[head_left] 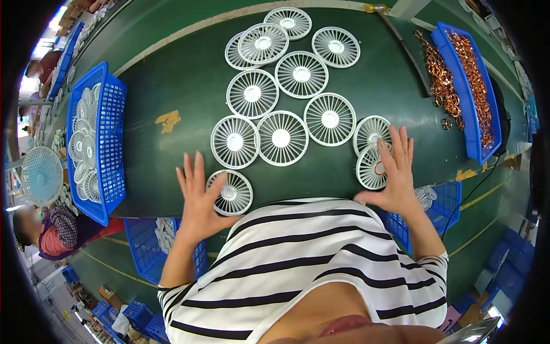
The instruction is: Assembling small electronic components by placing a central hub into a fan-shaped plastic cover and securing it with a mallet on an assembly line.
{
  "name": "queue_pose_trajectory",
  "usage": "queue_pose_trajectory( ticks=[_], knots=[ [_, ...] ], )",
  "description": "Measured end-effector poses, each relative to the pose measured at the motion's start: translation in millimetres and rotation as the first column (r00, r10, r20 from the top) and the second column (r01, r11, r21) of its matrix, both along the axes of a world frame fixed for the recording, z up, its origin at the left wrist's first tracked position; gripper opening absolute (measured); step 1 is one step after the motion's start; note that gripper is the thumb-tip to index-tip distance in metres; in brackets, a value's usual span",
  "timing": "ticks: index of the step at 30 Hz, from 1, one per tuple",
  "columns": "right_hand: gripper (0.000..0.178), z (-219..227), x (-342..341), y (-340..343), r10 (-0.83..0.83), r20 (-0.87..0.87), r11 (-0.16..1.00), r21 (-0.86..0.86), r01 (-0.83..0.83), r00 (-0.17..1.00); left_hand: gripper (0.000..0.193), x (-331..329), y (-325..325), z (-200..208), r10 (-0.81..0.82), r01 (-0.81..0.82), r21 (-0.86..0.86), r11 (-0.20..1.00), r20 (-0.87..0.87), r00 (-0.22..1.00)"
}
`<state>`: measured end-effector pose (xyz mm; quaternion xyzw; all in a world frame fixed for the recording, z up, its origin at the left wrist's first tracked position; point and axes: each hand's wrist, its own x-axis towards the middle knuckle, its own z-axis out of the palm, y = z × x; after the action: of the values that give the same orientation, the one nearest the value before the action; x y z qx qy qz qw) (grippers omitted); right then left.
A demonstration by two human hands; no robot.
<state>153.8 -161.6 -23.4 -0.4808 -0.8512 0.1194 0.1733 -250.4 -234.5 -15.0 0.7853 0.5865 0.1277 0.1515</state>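
Observation:
My left hand point(199, 200) is spread at the near left of the green table, fingers stretched up, with thumb and index finger around the left side of a white spoked disc point(230, 194). Whether it touches the rim I cannot tell. My right hand point(399, 175) is open too, its fingers overlapping the right edges of two more discs. The nearer disc point(369, 175) has a copper-coloured ring point(378, 167) at its middle; the farther disc point(366, 133) lies just beyond, partly hidden by my fingertips. Several similar white discs point(281, 137) lie across the table's middle, some overlapping at the far end.
A blue basket point(117, 149) of white discs stands at the left. On the right are a blue tray point(472, 137) of copper-coloured rings, a pile of loose rings point(440, 80) and a dark hose point(404, 49). Lower blue baskets point(143, 246) sit below the near edge.

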Motion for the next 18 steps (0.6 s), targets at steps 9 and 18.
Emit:
queue_pose_trajectory(
  ticks=[9, 18],
  knots=[
    [0.085, -8.0, -64.3, 135.2, 0.110, -0.077, 0.985, 0.143, -0.098, 0.991, 0.097, 39.1, 120.9, -8.2, -0.182, 0.168, 0.182, 0.969, 0.065, 0.981],
    [0.054, -37.1, -139.5, 363.1, -0.070, -0.576, 0.927, 0.265, 0.267, 0.814, 0.077, 68.0, 363.5, -32.6, 0.082, -0.101, 0.570, 0.816, 0.060, 0.995]
  ],
)
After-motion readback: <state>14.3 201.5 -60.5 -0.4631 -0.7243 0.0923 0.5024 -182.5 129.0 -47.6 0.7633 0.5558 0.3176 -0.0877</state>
